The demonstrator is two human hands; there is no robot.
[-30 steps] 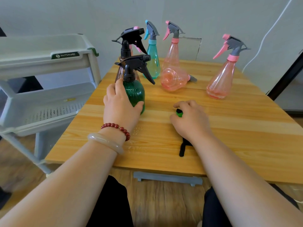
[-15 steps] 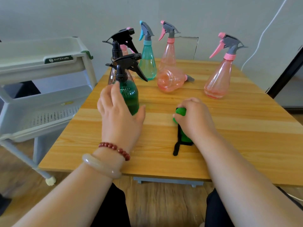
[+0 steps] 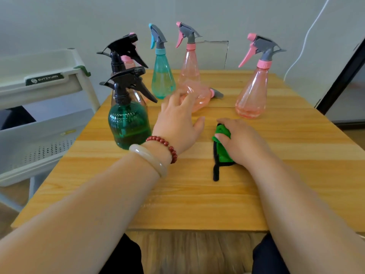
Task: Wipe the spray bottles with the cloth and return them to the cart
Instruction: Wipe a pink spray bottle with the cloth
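Green spray bottle [image 3: 129,123] stands upright, translucent, black-topped.

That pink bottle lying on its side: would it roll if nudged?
Probably. The lying pink bottle has a round body, so it could roll, likely in a curve as it tapers. It looks empty, so probably light.

Left hand [image 3: 177,126] hovers beside green bottle [image 3: 128,123]; right hand [image 3: 242,142] holds cloth [image 3: 222,154].
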